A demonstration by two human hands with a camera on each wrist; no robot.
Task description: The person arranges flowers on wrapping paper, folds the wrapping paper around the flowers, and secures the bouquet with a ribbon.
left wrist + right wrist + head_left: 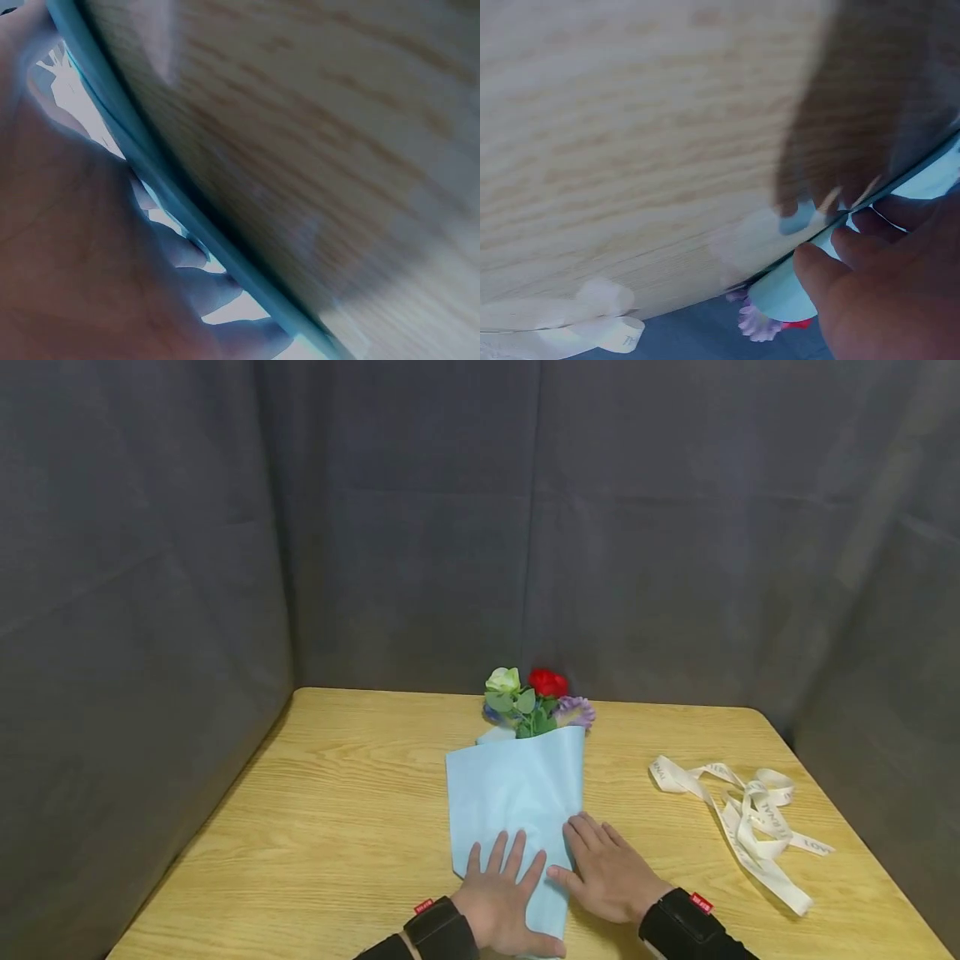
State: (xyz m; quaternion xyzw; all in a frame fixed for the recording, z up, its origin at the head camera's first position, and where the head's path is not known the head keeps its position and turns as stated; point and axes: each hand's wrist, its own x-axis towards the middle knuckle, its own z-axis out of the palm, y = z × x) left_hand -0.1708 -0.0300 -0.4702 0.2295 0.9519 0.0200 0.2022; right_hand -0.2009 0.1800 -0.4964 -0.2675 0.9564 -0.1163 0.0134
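Observation:
A sheet of light blue wrapping paper (510,785) lies folded around a small bunch of flowers (536,706), whose red, pale green and purple heads stick out at the far end. With fingers spread, my left hand (498,897) presses flat on the lower part of the paper. My right hand (607,868) rests along the paper's right edge, its fingers straight and fingertips on the fold. The left wrist view shows the paper's edge (180,195) running beside the palm. In the right wrist view, purple petals (757,322) show past the fingers. The flower stems are hidden under the paper.
A crumpled cream ribbon (750,827) with printed letters lies on the right side of the wooden table (337,810). Dark grey cloth (412,527) hangs behind the table and along both sides.

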